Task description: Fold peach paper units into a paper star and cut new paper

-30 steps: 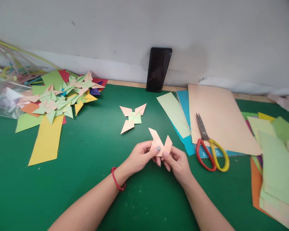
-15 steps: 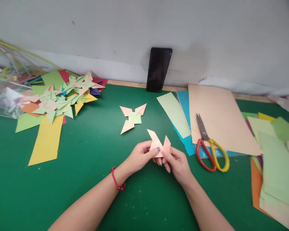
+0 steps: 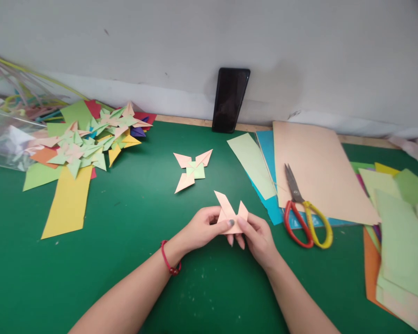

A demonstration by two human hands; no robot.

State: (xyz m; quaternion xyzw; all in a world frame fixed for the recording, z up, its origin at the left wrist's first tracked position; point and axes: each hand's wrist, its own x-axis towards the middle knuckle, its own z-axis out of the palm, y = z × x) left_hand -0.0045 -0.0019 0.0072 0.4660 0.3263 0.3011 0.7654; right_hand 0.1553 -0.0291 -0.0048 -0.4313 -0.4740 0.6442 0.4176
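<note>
A folded peach paper piece (image 3: 227, 208) is pinched between both hands above the green table, two slanted flaps pointing up from it. My left hand (image 3: 206, 226) grips its left side, thumb on the front. On its right side, my right hand (image 3: 258, 234) is closed with the thumb pressed on the paper and fingers behind it. Just beyond the hands lies a folded paper shape (image 3: 194, 170) with a light green square and three peach points.
Scissors (image 3: 296, 199) with red and yellow handles rest on peach sheets (image 3: 320, 162) at right. A phone (image 3: 231, 99) leans on the wall. Folded paper stars (image 3: 87, 144) are heaped at left by a clear bag (image 3: 10, 148). Coloured paper (image 3: 404, 241) lies far right.
The folded peach paper has shifted slightly down toward me, and my thumbs have moved a little on it. Both hands keep holding it.
</note>
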